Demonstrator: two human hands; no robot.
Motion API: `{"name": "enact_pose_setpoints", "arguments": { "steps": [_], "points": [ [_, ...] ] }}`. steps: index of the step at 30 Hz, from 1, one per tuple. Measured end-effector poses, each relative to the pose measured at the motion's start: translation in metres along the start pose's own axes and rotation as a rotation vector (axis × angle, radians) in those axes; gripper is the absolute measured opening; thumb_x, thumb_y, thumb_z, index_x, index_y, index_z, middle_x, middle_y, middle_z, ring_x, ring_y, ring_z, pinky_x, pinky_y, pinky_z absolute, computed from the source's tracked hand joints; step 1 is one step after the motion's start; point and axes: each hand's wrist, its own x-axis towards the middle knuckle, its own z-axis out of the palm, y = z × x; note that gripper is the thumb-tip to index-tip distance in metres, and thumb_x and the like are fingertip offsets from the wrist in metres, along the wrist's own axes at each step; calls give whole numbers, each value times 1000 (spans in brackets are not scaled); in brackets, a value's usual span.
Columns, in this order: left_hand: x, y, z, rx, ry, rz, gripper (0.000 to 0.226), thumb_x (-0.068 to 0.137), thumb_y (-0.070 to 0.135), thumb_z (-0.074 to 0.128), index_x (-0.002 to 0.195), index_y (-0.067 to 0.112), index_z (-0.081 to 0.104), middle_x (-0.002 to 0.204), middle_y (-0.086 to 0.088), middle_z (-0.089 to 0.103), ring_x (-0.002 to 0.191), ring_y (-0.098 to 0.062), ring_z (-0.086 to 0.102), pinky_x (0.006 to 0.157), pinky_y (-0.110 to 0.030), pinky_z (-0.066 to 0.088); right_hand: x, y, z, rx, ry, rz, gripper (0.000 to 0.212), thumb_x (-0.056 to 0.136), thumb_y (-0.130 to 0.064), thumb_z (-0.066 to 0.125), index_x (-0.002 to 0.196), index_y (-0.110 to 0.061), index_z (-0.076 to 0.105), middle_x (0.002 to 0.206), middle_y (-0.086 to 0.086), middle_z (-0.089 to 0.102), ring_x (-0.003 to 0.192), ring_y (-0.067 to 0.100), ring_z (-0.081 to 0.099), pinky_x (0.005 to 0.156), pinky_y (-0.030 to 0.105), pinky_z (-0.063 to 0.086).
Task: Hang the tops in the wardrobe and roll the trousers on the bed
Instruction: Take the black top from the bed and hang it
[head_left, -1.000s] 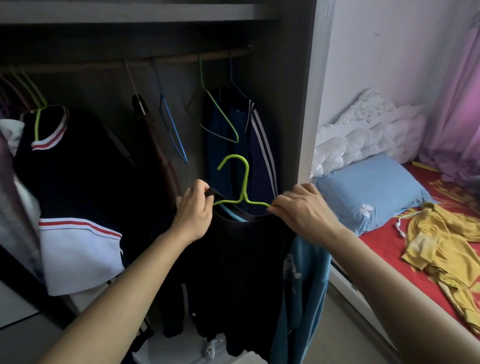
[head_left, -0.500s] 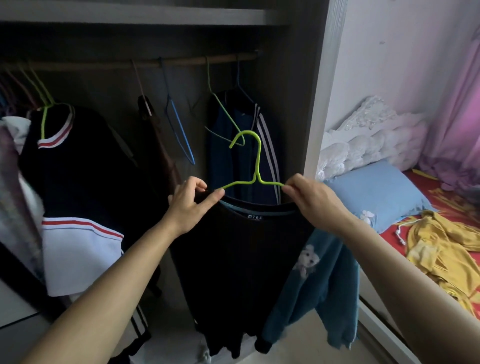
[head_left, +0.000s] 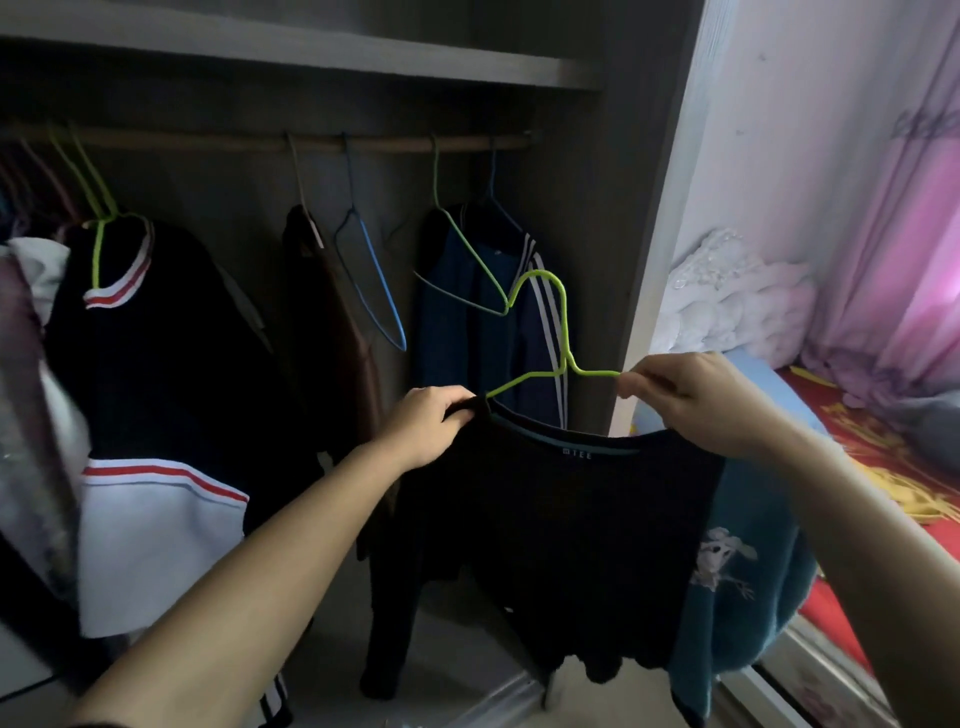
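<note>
A black top (head_left: 561, 525) hangs from a lime-green wire hanger (head_left: 563, 332) that I hold up in front of the open wardrobe. My left hand (head_left: 431, 421) grips the top's left shoulder at the hanger's left arm. My right hand (head_left: 691, 400) pinches the hanger's right end and the right shoulder. A teal fuzzy garment (head_left: 743, 587) with a white print hangs below my right forearm. The hanger's hook sits well below the wooden rail (head_left: 260, 141).
On the rail hang a navy top with red-striped white trim (head_left: 145, 364), a brown garment (head_left: 332, 332), an empty blue hanger (head_left: 371, 291), an empty green hanger (head_left: 467, 260) and a striped blue jacket (head_left: 498, 322). To the right of the wardrobe's side panel (head_left: 660, 223) lie white cushions (head_left: 737, 306) on a red bed (head_left: 872, 452).
Both hands lifted the hanger and black top higher and spread it out. My left hand closed on the top's left shoulder. The yellow clothes on the bed left the view.
</note>
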Motion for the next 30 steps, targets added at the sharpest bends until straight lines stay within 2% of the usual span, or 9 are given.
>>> {"name": "enact_pose_setpoints", "arguments": {
  "steps": [4,7,10,12,16,20,23,26,30],
  "points": [
    [16,-4,-14,71,-73,12,24,95,29,58,118,32,65,107,8,71,104,-16,64,93,-41,51,6,-17,6,28,58,82,29,99,-45,49,91,-27,71,64,-10,62,65,6,60,62,31,47],
    [26,-14,-31,302,-66,93,40,94,33,57,134,27,55,129,2,59,127,-20,46,105,-42,41,22,-34,10,-31,96,137,30,100,-46,46,92,-28,69,74,-4,64,73,19,60,66,38,50],
    [38,-25,-56,468,60,174,43,94,35,57,135,24,54,144,-1,45,139,-22,31,110,-42,34,51,-47,13,-51,177,201,33,101,-42,49,88,-20,70,71,-1,62,74,27,57,68,40,51],
    [48,-29,-74,415,178,207,39,93,33,59,129,21,59,142,-4,47,136,-22,36,109,-41,36,77,-54,19,1,167,260,33,100,-39,53,86,-15,71,69,3,63,70,25,57,63,35,48],
    [79,-35,-112,509,510,261,30,86,27,64,113,14,67,126,-9,57,123,-29,49,97,-46,47,134,-63,40,524,64,362,24,92,-23,64,82,-4,73,55,1,61,52,13,55,61,26,41],
    [122,-42,-149,747,553,100,54,86,35,62,134,14,53,144,-16,44,135,-34,35,103,-49,38,191,-69,69,912,-40,296,17,94,-12,61,95,0,73,67,4,65,62,9,65,88,31,46],
    [155,-45,-181,883,553,-17,69,86,40,59,145,13,39,152,-22,32,140,-39,28,108,-51,31,237,-82,82,942,-32,102,21,96,-9,55,98,7,68,67,1,67,73,17,59,81,34,44],
    [185,-47,-216,975,564,-79,70,84,41,61,144,10,39,155,-24,26,143,-39,21,111,-54,27,288,-102,86,1018,64,-18,26,97,-2,49,97,23,57,62,1,59,67,20,55,73,31,41],
    [212,-62,-242,916,529,-196,87,81,38,68,153,18,23,163,-13,8,151,-31,1,119,-53,10,356,-114,94,1085,73,-22,24,99,-2,46,83,6,61,67,8,57,64,19,56,75,33,40]
  ]
}}
